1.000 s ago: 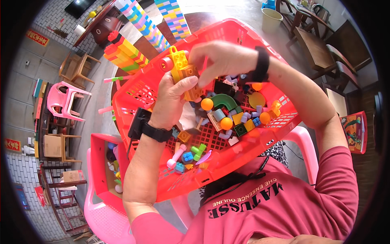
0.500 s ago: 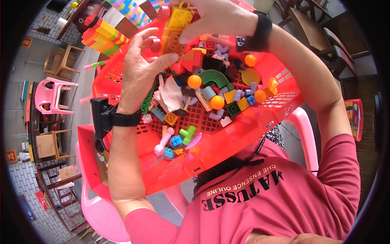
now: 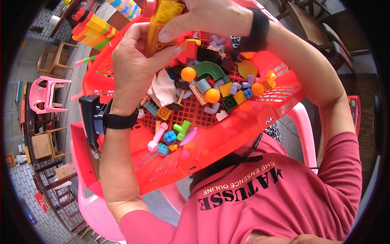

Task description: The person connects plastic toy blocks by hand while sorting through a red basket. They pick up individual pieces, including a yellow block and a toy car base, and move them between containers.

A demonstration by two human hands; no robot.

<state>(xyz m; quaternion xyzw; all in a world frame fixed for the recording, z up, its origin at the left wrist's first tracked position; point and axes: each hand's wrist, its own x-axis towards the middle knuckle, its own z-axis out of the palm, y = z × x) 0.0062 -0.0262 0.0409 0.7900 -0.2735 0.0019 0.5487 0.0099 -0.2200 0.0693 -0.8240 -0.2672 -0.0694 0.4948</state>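
Note:
Both hands meet over a red plastic basket (image 3: 227,134) full of several loose toy bricks, balls and curved pieces. My left hand (image 3: 136,65) grips the lower part of a stack of yellow and orange bricks (image 3: 160,24). Over the top of that same stack my right hand (image 3: 203,18) is closed, thumb pressed on its front. Each wrist carries a black band; the left one bears a small black device (image 3: 91,118). Two orange balls (image 3: 188,74) and a green arch (image 3: 209,69) lie just below the hands.
A built tower of red, yellow and orange bricks (image 3: 93,26) stands beyond the basket at upper left. A pink plastic chair (image 3: 97,211) sits under the basket, another pink chair (image 3: 44,95) at far left. Wooden stools and a dark table edge the scene.
The view has dropped closer to the basket. Both hands stay on the yellow brick stack, which now sits higher in the frame, and the right hand has closed further over its top.

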